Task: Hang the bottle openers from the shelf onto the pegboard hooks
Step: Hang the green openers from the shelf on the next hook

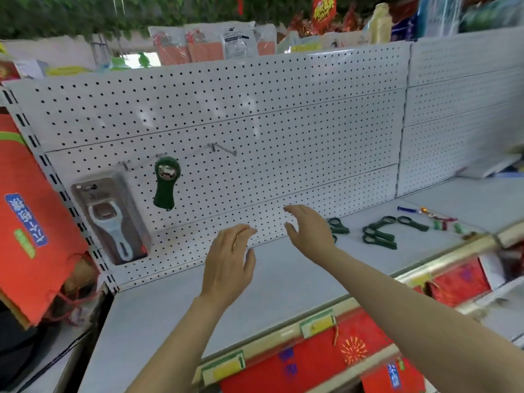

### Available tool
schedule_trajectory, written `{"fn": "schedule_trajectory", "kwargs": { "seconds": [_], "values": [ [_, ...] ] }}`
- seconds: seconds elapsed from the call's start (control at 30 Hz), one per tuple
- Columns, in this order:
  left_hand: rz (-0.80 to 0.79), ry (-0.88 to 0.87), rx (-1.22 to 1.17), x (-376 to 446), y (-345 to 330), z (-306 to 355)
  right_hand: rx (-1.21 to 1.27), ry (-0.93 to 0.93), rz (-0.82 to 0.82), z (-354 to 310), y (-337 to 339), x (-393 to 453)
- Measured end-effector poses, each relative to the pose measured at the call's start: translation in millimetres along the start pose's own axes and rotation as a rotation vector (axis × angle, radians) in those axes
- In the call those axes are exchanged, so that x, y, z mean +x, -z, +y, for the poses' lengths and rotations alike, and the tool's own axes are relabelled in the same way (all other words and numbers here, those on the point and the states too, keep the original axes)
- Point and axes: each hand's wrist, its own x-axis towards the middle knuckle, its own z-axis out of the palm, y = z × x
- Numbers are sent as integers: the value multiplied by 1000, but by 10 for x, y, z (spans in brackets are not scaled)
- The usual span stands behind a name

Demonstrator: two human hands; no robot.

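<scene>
Head view: left hand [228, 260] and right hand [310, 232] empty, fingers relaxed, over shelf [175, 302]; right nearest green openers [378, 232], likely next pick; one opener [166, 182] already on hook.

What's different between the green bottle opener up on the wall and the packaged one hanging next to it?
The green opener hangs bare from its hook, while the packaged opener sits sealed in a clear pack. The green one is dark green with a round head; the packaged one is white and grey, looks larger and hangs lower, to the left. Both hang on the pegboard.
</scene>
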Motion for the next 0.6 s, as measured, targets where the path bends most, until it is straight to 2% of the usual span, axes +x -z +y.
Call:
{"fn": "schedule_trajectory", "kwargs": {
  "seconds": [0.23,0.43,0.6],
  "values": [
    [-264,-20,-70,258,-929,598,-131,-110,-9,1103,450,-178],
    [-735,-81,-81,398,-1912,1131,-208,-207,-90,2190,771,-210],
    [-1076,-127,-52,415,-2584,1270,-229,-244,-154,3008,864,-254]
  ]
}}
